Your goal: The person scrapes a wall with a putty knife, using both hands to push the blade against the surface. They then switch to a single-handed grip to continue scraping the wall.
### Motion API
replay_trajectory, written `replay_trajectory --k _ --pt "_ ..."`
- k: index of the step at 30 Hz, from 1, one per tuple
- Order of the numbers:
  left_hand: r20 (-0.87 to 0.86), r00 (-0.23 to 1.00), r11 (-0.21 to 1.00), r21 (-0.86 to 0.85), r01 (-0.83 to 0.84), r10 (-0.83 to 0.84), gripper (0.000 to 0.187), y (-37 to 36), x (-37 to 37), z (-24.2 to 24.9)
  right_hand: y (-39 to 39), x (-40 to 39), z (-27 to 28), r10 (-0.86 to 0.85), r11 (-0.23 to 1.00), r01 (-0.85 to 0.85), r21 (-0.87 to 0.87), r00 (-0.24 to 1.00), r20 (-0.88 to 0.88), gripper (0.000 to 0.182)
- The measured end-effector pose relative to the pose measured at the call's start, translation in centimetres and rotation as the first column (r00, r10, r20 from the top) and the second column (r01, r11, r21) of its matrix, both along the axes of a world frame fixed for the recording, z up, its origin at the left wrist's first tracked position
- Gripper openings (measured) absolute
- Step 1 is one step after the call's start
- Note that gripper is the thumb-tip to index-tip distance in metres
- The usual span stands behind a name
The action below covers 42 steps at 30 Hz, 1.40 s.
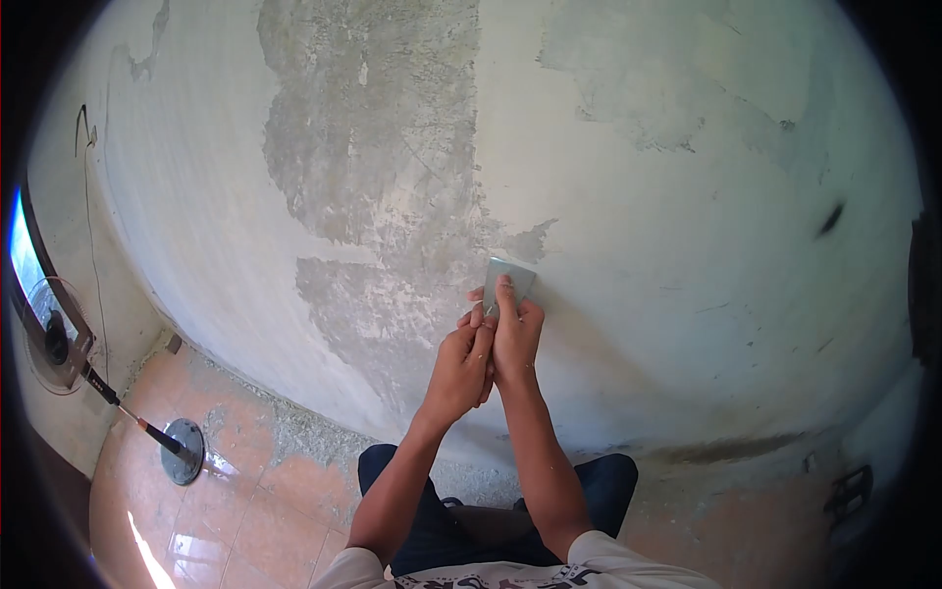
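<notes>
A flat metal scraper [511, 269] has its wide edge against the wall, at the border of a bare grey patch. My right hand [517, 344] is closed around it, with the thumb laid flat along the blade. Just below and to the left, my left hand [457, 373] is closed at the handle end, pressed against my right hand. The fingers cover the handle. Around the blade, the wall [628, 324] keeps its pale coating, while a large grey patch [373, 128] with rough edges stretches up and left.
A standing fan [57, 339] with a round base [183, 452] is at the left, near a window. Scraped debris [304, 432] lies along the wall's foot on the tiled floor [270, 510]. A dark object [849, 491] is at the lower right. My knees are close to the wall.
</notes>
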<state>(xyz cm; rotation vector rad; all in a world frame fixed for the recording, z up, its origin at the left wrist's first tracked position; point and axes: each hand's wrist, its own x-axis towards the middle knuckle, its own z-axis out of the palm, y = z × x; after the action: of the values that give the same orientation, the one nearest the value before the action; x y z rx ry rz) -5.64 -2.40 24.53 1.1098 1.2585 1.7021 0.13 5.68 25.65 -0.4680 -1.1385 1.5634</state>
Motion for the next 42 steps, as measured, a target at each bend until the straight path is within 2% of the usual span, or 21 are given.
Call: replay_trajectory --k 3,7,10,14,16,18,21,26,28,33,35,37,38,42 --pt "-0.052 0.998 1.0 0.001 0.024 -0.024 0.042 0.4 -0.6 0.6 0.2 0.1 0.9 -0.008 1.0 0.007 0.027 1.0 0.024 0.047" --pt "-0.016 1.0 0.999 0.044 0.022 -0.021 0.041 0.4 -1.0 2.1 0.2 -0.4 3.4 0.003 0.999 -0.004 0.036 0.999 0.039 0.048" --pt "-0.033 0.998 0.996 0.072 0.057 -0.055 0.041 0.3 -0.9 1.3 -0.1 -0.2 2.0 -0.011 0.999 0.009 0.043 1.0 0.029 0.05" --pt "0.041 0.999 1.0 0.008 0.013 -0.014 0.04 0.0 -0.3 0.2 0.1 -0.4 -0.8 -0.016 0.999 0.014 0.032 0.998 0.059 0.05" --pt "0.05 0.999 1.0 -0.003 0.01 -0.009 0.04 0.0 -0.5 0.4 -0.3 -0.2 0.5 -0.014 0.999 0.011 0.041 0.997 0.073 0.051" --pt "0.014 1.0 0.997 0.072 0.01 -0.011 0.041 0.2 -0.9 1.6 0.3 -0.7 1.4 -0.027 0.997 0.023 0.075 0.998 0.062 0.051" --pt "0.009 0.999 0.998 0.042 0.045 -0.046 0.041 0.5 -1.6 1.5 -0.6 -0.4 3.4 -0.021 0.998 0.016 0.066 0.998 0.065 0.051" --pt "0.054 0.998 0.999 0.036 0.038 -0.04 0.046 0.2 -0.4 0.3 0.2 -0.1 0.3 -0.036 0.997 0.03 0.074 0.996 0.082 0.051" --pt "0.052 0.998 0.998 0.043 0.034 -0.036 0.04 0.4 -0.3 0.8 0.5 0.1 0.9 -0.056 0.992 0.039 0.118 0.988 0.141 0.051" --pt "0.035 0.999 0.996 0.089 0.026 -0.029 0.04 0.8 -0.3 2.4 0.3 0.1 3.9 -0.004 0.995 -0.002 0.098 0.998 0.058 0.051" --pt "0.043 0.999 0.994 0.103 0.029 -0.033 0.041 1.1 -0.2 2.4 0.2 0.5 3.9 -0.005 0.994 -0.001 0.111 0.999 0.051 0.051" --pt "0.048 0.998 0.993 0.108 0.036 -0.041 0.041 1.0 0.4 2.2 0.1 1.2 3.1 -0.027 0.998 0.019 0.067 0.992 0.121 0.05" --pt "0.046 0.997 0.993 0.109 0.053 -0.058 0.04 1.3 0.5 1.8 0.4 1.0 2.6 -0.025 0.999 0.022 0.048 0.998 0.056 0.049" --pt "0.035 0.997 0.992 0.107 0.067 -0.071 0.039 1.8 0.7 4.0 2.1 1.1 4.0 -0.04 0.986 0.031 0.161 0.998 0.048 0.05"
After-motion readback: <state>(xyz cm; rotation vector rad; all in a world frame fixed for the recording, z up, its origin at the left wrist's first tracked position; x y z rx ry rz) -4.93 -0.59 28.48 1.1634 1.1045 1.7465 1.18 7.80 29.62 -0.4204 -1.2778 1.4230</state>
